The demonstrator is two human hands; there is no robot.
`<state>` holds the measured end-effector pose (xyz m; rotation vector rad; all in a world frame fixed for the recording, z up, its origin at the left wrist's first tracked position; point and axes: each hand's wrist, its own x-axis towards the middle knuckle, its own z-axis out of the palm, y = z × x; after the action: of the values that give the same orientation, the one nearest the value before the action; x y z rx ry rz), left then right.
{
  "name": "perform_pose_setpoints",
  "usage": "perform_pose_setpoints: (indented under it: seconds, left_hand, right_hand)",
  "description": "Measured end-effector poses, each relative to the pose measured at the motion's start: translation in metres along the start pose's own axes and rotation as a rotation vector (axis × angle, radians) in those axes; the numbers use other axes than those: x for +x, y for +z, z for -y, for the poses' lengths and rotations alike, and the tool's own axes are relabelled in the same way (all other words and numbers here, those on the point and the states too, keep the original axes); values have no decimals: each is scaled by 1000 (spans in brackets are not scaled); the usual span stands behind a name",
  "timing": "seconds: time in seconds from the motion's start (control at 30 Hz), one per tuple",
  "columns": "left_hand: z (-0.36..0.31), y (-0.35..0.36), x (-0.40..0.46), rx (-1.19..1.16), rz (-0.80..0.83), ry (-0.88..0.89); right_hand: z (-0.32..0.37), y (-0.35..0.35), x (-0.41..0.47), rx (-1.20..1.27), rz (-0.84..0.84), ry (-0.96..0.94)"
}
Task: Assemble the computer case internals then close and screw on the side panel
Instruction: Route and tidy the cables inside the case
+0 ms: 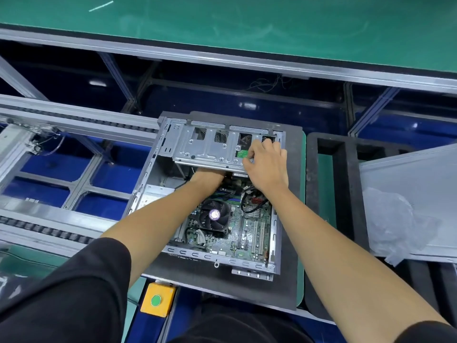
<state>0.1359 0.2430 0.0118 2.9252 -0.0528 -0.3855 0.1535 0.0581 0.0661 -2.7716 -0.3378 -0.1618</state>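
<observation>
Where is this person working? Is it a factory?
Probably yes, a computer assembly line. An open computer case lies on a pallet beside a roller conveyor track, and a yellow box with a green push-button sits close by.

Head-worn view, looking steeply down, close

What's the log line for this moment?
case open, flat | left hand under drive cage, hidden | right hand gripping cage edge | side panel off, right
</observation>
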Motion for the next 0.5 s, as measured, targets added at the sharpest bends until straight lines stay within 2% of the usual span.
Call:
perform_pose_setpoints:
  seconds: [0.1, 0.2, 0.23, 0.27, 0.3, 0.33, 0.37, 0.4, 0.43, 0.5]
  left_hand:
    - [-5, 2, 0, -109, -30, -7]
    - [-7, -9, -2, -167, 19, -3]
    - [-8, -9, -2, -169, 86, -7]
    - [-4, -6, -3, -54, 130, 63]
    - [-2, -8, 1, 191, 59, 110]
    - [-1, -7, 2, 241, 14, 179]
    - [-3, -8, 3, 67, 15, 99]
    - [-5, -6, 6, -207, 17, -22]
    - [-4, -11, 5, -387, 69, -147]
    - [-1, -13, 5, -296, 158, -172]
  right_hand:
    - [-1, 1, -1, 2, -6, -7]
    - [-1, 1, 0, 13, -5, -8]
    - [-1, 1, 0, 11, -7, -8]
    - [-1, 1, 0, 9, -8, -5]
    - [-1, 1, 0, 11, -9, -1]
    - [0, 1, 0, 12, -11, 2]
    - [1, 1, 1, 9, -12, 3]
    - [1, 0, 1, 6, -9, 5]
    - [1, 0, 1, 4, -7, 5]
    - [0, 1, 1, -3, -7, 5]
